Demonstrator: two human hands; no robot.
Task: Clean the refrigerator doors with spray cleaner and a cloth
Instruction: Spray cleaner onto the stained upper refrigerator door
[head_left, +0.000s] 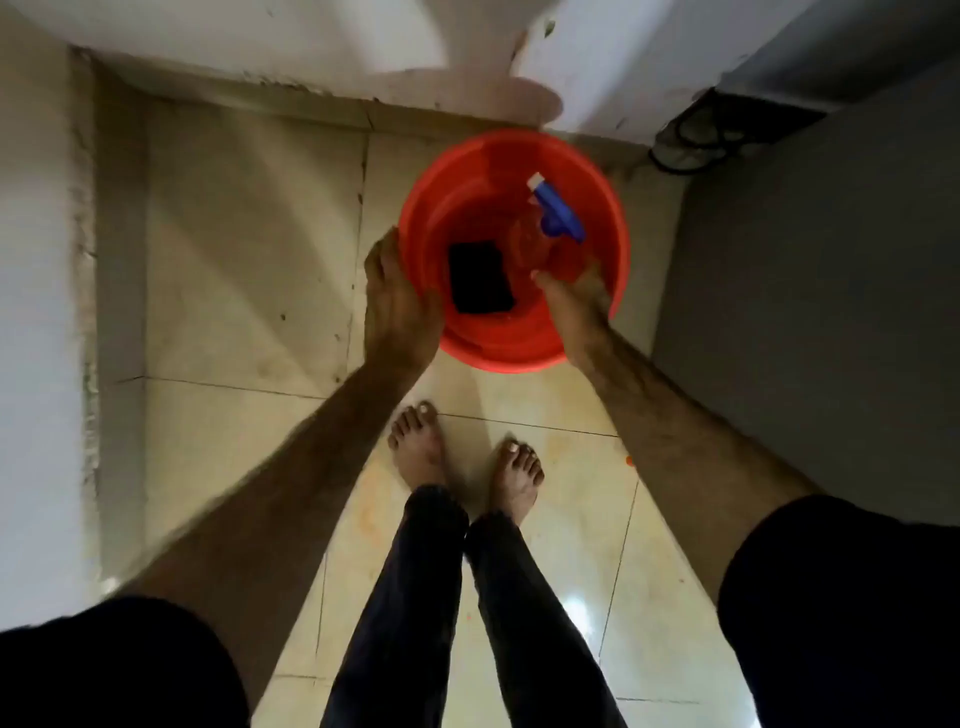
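Container: red plastic bucket (597, 197), round, open-topped, seen from above over the tiled floor (234, 249); whether it rests on the floor or is lifted cannot be told.
Contents, item 1: spray bottle (540, 234), clear body with a blue trigger head and white nozzle tip, lying tilted against the far-right inner wall of the bucket.
Contents, item 2: dark rectangular object (480, 277), flat, on the bucket's bottom at the near-left; possibly a folded cloth or a sponge, cannot tell which.
Left hand (397, 299): on the bucket's left rim, fingers curled over the outer wall and clamped on the rim, thumb at the inner edge.
Right hand (574, 301): at the bucket's near-right rim, reaching inside; fingertips just beside the base of the spray bottle. Whether the fingers are closed on the rim or the bottle cannot be told.
Person: bare forearms, dark short sleeves, dark trousers, two bare feet (421, 444) on the floor, just behind the bucket.
Surroundings: white wall (260, 47) with a scuffed base ahead; grey panel (805, 286) to the right; black cables (696, 137) in the corner beyond the bucket.
Floor condition: glossy cream tiles with faint orange stains.
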